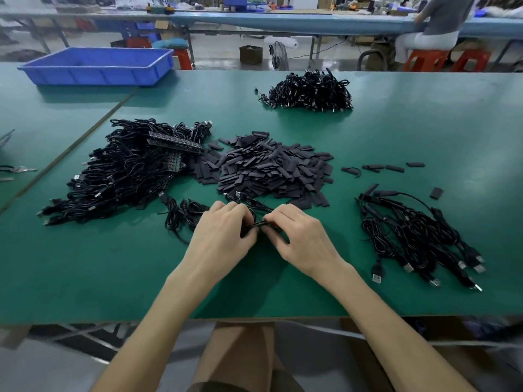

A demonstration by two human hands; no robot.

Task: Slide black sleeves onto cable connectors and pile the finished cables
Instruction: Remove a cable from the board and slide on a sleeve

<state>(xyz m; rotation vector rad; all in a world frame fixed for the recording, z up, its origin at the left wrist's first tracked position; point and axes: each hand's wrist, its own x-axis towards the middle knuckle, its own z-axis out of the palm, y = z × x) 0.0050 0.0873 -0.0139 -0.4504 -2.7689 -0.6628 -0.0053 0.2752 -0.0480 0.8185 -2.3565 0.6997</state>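
The left hand (223,230) and right hand (300,239) both pinch one thin black cable (256,223) between them.
Fingertips of each hand curl round it just above the matte green table (283,284), near the front edge; whether a sleeve sits on it cannot be told. Just behind lies a heap of flat, dull black sleeves (271,168). A tangled, glossy cable heap (127,171) spreads at left. Coiled cables (418,236) with metal USB plugs lie at right. Far back sit another black pile (311,90) and a blue plastic tray (96,66).
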